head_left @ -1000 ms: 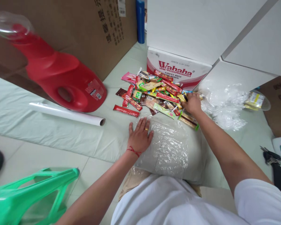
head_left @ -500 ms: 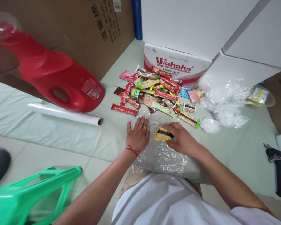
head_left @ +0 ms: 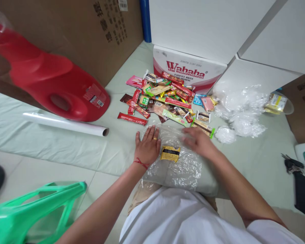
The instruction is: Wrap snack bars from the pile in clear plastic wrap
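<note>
My left hand [head_left: 147,145] lies flat, fingers stretched, on the left part of a clear plastic sheet [head_left: 185,167] spread before me. A small yellow packet with a black band [head_left: 170,154] rests on that sheet, just right of my left hand, with nothing gripping it. My right hand [head_left: 199,139], a little blurred, is over the sheet's right side with its fingers apart and holds nothing. Close beyond it lies a wafer pack with green ends [head_left: 202,127]. Past the sheet is a heap of wrapped snacks [head_left: 165,96].
Crumpled plastic bundles [head_left: 244,105] sit at right, beside a clear cup [head_left: 279,102]. A white roll [head_left: 66,124] and red jug [head_left: 63,84] are at left, a green stool [head_left: 35,210] below. Behind the snacks stands a Wahaha carton [head_left: 190,69]. Black scissors [head_left: 301,186] lie far right.
My right hand has let go of the yellow packet and moved away from it, up and to the right. The packet now lies on the plastic, nearer me. My left hand stays flat.
</note>
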Demonstrator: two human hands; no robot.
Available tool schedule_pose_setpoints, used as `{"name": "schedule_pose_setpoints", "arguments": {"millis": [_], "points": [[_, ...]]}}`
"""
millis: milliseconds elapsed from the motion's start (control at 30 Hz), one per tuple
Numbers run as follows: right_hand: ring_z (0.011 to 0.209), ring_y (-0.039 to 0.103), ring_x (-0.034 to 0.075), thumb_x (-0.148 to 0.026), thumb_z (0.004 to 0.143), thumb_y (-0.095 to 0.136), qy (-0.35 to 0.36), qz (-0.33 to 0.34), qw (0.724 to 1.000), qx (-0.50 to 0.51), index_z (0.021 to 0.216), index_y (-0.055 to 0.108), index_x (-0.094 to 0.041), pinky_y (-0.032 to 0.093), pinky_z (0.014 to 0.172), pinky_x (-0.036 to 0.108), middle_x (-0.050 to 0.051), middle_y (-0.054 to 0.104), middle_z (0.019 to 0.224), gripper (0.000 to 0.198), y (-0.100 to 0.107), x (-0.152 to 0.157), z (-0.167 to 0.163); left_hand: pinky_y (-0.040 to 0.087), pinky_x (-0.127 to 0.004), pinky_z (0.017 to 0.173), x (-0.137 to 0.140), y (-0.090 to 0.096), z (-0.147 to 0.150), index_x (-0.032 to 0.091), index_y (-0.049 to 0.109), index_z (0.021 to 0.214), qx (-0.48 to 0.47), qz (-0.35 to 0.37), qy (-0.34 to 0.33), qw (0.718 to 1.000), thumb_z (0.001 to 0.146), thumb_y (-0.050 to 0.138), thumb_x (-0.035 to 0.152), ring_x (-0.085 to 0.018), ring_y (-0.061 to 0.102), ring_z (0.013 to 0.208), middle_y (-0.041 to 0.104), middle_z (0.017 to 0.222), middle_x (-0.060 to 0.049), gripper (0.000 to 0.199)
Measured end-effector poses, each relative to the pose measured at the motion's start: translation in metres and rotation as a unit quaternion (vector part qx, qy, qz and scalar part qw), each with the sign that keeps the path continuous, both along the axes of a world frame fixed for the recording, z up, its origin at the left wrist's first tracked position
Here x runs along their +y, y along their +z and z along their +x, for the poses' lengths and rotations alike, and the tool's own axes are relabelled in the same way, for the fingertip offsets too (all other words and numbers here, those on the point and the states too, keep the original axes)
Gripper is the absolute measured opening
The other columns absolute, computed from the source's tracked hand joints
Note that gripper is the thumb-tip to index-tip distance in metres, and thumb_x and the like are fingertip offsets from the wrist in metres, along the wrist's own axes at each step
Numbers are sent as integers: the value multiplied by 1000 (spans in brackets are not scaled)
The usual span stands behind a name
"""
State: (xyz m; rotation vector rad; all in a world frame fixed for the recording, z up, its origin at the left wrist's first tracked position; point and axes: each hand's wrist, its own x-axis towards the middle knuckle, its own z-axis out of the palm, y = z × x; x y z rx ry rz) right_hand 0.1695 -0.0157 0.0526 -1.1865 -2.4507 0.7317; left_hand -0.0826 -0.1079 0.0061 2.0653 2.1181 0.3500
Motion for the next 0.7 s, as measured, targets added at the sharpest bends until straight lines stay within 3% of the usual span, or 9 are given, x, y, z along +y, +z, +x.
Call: {"name": "schedule_pose_setpoints", "arguments": {"millis": [100, 133, 200, 300, 367, 500, 700], "points": [[111, 67, 34, -33, 95, 55, -195, 52, 976, -78, 124, 76, -17, 52, 100, 49, 16, 76, 119, 39, -3, 58, 31, 10, -68, 132, 0, 1, 0, 21, 44, 163, 2, 1, 0, 1000, 108, 28, 34, -29, 38, 159, 38, 171, -12, 58], [114, 66, 35, -27, 90, 57, -226, 53, 966, -116, 127, 75, -15, 52, 101, 49, 17, 75, 123, 44, -5, 76, 40, 11, -67, 132, 0, 1, 0, 22, 45, 162, 2, 1, 1, 1000, 108, 29, 34, -29, 38, 159, 38, 171, -12, 58], [119, 63, 37, -18, 76, 61, -212, 42, 960, -181, 136, 71, -12, 50, 105, 48, 19, 71, 133, 61, -10, 105, 55, 11, -67, 132, 0, 2, 1, 22, 45, 162, 3, 2, 2, 1000, 108, 29, 34, -29, 39, 159, 38, 171, -12, 58], [124, 61, 38, -16, 68, 65, -115, 26, 966, -232, 143, 67, -13, 46, 109, 48, 19, 66, 143, 75, -17, 128, 66, 10, -67, 132, 1, 2, 1, 21, 45, 162, -1, 0, 3, 1000, 108, 29, 35, -29, 38, 159, 37, 172, -11, 58], [120, 62, 37, -23, 73, 67, -97, 25, 966, -240, 140, 69, -15, 47, 107, 48, 19, 68, 138, 67, -19, 134, 67, 10, -68, 132, 1, 1, 1, 21, 45, 163, -6, 0, 3, 1000, 108, 30, 35, -29, 38, 159, 37, 172, -11, 58], [108, 64, 36, -35, 79, 68, -141, 38, 958, -249, 131, 74, -16, 50, 96, 44, 17, 73, 119, 55, -18, 129, 63, 10, -68, 132, 1, -1, 0, 21, 44, 163, -9, 0, 1, 1000, 108, 31, 36, -29, 37, 160, 37, 172, -12, 59], [114, 60, 40, -39, 82, 69, -208, 109, 955, -183, 139, 70, -13, 49, 98, 49, 20, 70, 125, 62, -16, 105, 61, 12, -69, 131, 0, -2, 0, 21, 43, 163, -6, 3, -1, 1000, 108, 31, 36, -30, 37, 159, 38, 171, -12, 58]]}}
